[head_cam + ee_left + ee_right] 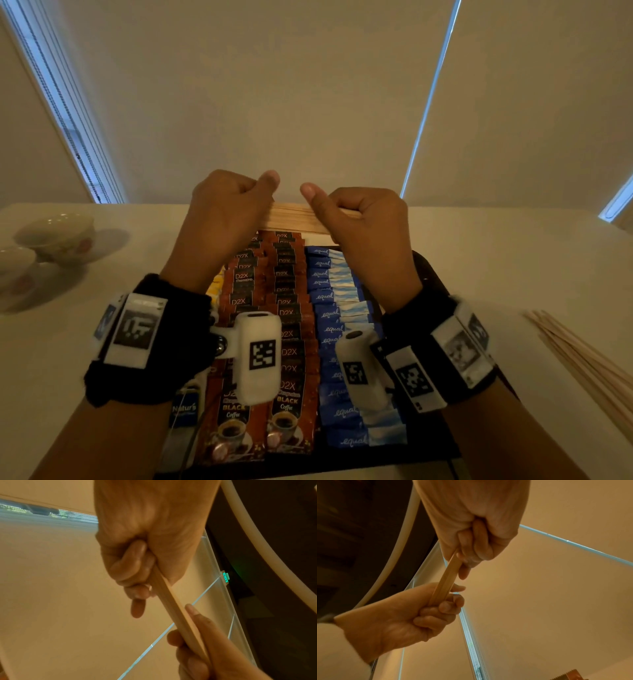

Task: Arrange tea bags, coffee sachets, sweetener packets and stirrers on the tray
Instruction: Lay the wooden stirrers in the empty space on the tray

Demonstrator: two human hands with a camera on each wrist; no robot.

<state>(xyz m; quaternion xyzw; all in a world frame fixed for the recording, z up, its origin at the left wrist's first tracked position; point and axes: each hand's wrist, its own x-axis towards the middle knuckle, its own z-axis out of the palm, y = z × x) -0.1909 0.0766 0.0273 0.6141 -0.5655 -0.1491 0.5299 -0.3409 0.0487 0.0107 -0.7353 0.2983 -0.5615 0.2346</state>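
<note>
Both hands' grip [298, 205] holds stirrers [291, 217] over sachet-filled tray [430, 270]

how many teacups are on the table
2. Both stand at the table's far left, left of the tray: one teacup farther back, the other teacup nearer, cut off by the frame edge. More may lie out of view.

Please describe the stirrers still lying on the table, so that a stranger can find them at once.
Start at the dark tray of sachets. On the white table to its right lies a loose fan of thin wooden stirrers. Unlike the bundle gripped above the tray, no hand touches them.
</note>
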